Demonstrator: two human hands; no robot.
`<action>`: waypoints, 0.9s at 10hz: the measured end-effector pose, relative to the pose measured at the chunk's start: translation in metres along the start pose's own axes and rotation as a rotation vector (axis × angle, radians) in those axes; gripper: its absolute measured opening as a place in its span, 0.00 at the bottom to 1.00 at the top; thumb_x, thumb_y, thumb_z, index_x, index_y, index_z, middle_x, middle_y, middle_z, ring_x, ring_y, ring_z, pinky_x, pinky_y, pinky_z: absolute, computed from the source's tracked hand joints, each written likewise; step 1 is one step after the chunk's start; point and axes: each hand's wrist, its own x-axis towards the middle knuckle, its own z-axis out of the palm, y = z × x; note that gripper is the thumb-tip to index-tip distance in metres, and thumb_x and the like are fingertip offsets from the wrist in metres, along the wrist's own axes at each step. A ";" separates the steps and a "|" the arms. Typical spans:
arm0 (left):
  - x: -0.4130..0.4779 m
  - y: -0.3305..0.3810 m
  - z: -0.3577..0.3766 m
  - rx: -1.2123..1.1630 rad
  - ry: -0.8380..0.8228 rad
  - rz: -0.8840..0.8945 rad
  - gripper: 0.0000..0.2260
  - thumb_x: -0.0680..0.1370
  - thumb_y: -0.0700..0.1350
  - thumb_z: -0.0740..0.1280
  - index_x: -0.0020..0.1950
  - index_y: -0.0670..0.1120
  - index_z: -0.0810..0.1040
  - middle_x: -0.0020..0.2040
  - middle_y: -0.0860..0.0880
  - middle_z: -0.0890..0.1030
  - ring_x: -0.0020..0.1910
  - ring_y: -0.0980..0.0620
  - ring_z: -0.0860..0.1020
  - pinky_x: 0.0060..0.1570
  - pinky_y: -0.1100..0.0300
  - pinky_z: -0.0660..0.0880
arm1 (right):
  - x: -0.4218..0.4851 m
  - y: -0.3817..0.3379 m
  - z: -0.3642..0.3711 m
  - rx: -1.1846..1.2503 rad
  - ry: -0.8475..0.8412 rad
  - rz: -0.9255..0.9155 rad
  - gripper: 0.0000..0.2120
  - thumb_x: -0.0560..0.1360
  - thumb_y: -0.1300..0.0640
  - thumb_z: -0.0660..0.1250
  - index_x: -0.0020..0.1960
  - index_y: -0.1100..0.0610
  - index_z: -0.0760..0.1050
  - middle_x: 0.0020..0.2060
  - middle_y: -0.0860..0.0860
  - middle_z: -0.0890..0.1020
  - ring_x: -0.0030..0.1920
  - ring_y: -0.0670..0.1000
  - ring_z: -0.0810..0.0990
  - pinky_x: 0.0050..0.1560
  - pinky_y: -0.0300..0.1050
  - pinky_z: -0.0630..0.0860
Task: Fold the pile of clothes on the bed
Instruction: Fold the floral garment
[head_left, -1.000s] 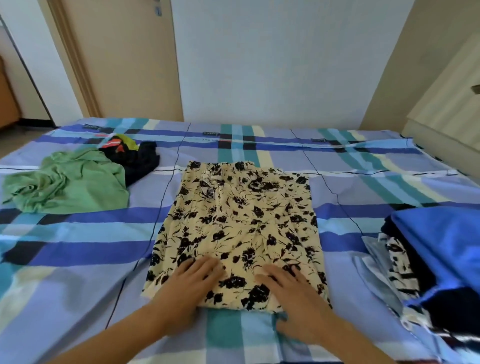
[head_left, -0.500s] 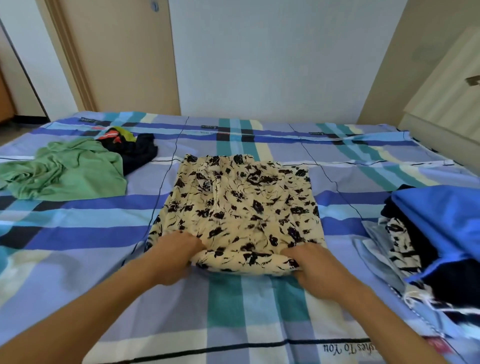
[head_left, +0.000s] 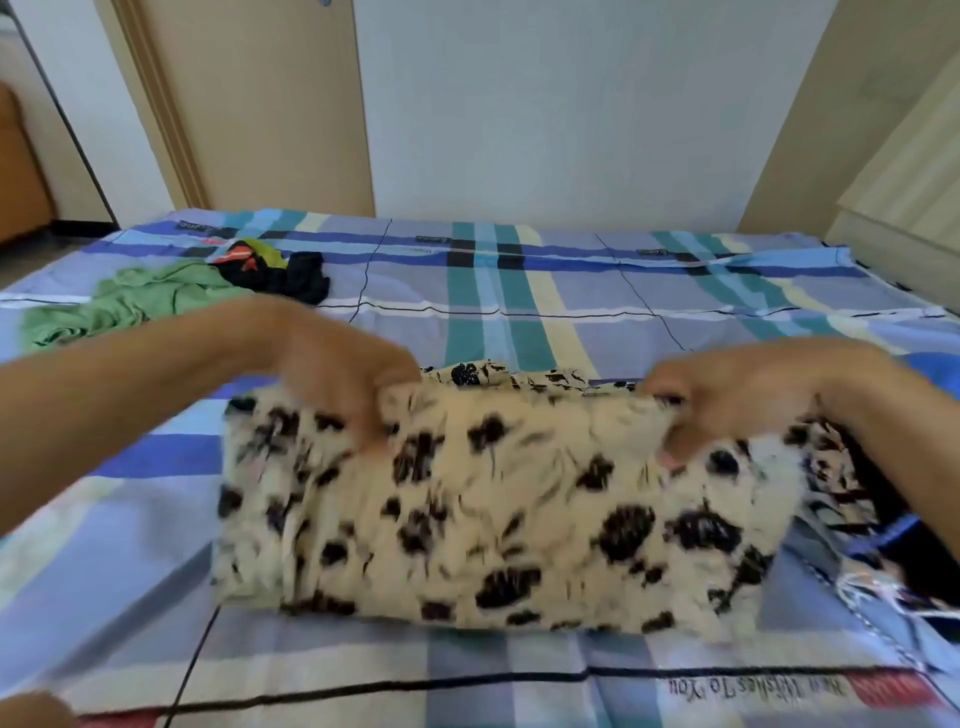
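Gripping the garment (head_left: 493, 509) along its upper edge, both hands hold that edge raised above the bed (head_left: 519, 275). The cloth drapes down toward the camera and rounds into a fold at its lower end. A further strip of the same print shows behind, between the hands.

Handling, as judged: thin woven cloth, light and limp, with no stiffness of its own. It sags between the two holds and creases readily. It is not fragile or slippery, but an unsupported edge will droop. The sound hold is at the two corners of the free edge, set wide, so the edge stays taut and lands square.

Left hand (head_left: 337, 374): reaches in from the left, palm down. Its fingers (head_left: 374, 431) are curled together over the edge, pinching the cloth; the thumb is hidden.

Right hand (head_left: 727, 400): reaches in from the right at about the same height. Its fingers (head_left: 670, 457) are curled down over the front of the cloth, pinching the edge; the thumb is not clearly seen. Blur prevents finer detail.

Unfolded items: a green top (head_left: 130, 306) and dark clothes (head_left: 296, 275) lie touching at the far left of the bed, well apart from the garment. A stack (head_left: 914, 566) sits at the right edge, just beside the garment.

Risk, as judged: uneven tension would skew the fold.
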 end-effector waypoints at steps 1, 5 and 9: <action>0.106 0.212 0.081 -0.121 -0.086 -0.018 0.09 0.75 0.37 0.73 0.54 0.44 0.81 0.50 0.51 0.84 0.45 0.56 0.81 0.47 0.60 0.74 | 0.053 0.024 -0.041 0.013 0.240 0.051 0.16 0.75 0.54 0.73 0.60 0.51 0.75 0.58 0.48 0.78 0.57 0.52 0.77 0.58 0.48 0.73; 0.175 0.300 0.283 0.144 0.285 -0.035 0.37 0.75 0.73 0.41 0.81 0.57 0.48 0.82 0.53 0.46 0.80 0.49 0.42 0.77 0.39 0.46 | 0.177 0.019 0.141 0.060 0.530 -0.123 0.38 0.76 0.27 0.40 0.81 0.43 0.41 0.80 0.45 0.40 0.80 0.49 0.37 0.78 0.59 0.39; 0.156 0.233 0.306 0.042 0.313 -0.237 0.43 0.69 0.76 0.33 0.81 0.58 0.44 0.81 0.54 0.42 0.80 0.52 0.39 0.77 0.42 0.38 | 0.163 0.086 0.152 0.168 0.464 0.308 0.43 0.74 0.25 0.45 0.81 0.45 0.40 0.81 0.53 0.45 0.80 0.56 0.45 0.77 0.65 0.50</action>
